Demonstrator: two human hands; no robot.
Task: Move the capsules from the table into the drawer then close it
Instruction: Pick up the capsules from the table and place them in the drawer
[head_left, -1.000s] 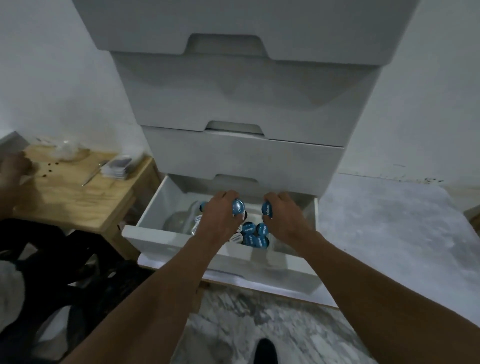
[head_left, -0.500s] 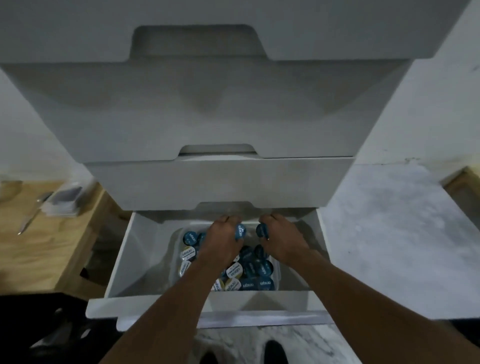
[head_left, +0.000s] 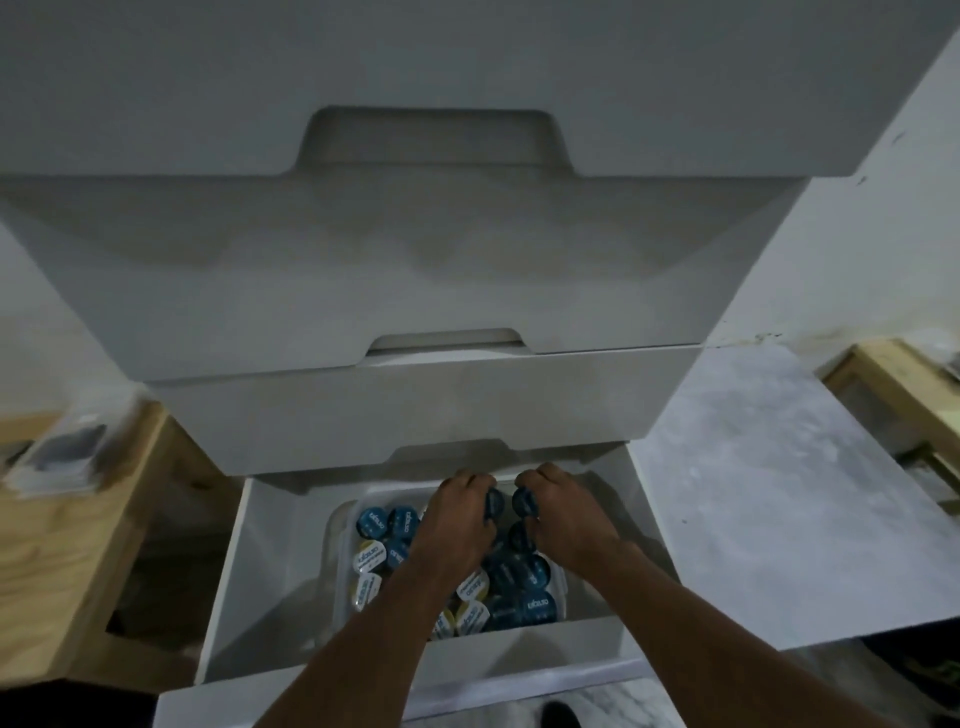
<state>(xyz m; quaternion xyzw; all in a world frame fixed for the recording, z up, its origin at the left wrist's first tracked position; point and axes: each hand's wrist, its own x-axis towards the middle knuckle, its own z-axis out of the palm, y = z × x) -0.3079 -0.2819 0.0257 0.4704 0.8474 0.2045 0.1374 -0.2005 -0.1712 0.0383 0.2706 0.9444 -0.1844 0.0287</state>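
The bottom white drawer (head_left: 228, 597) stands pulled out, and a clear tub (head_left: 335, 566) inside it holds several blue and yellow-white capsules (head_left: 387, 522). Both my hands reach into the drawer over the tub. My left hand (head_left: 457, 525) grips a blue capsule (head_left: 494, 504) between curled fingers. My right hand (head_left: 563, 512) grips another blue capsule (head_left: 522, 501) close beside it. The two held capsules nearly touch, just above the pile.
Three closed white drawers (head_left: 415, 270) overhang the open one. A low wooden table (head_left: 57, 525) with a stack of clear packets (head_left: 57, 457) stands at the left. A grey floor (head_left: 779, 493) and a wooden frame (head_left: 898, 395) lie at the right.
My view has moved closer and more directly above the open drawer. Both hands stay over the tub, each still holding its blue capsule, a little lower toward the pile.
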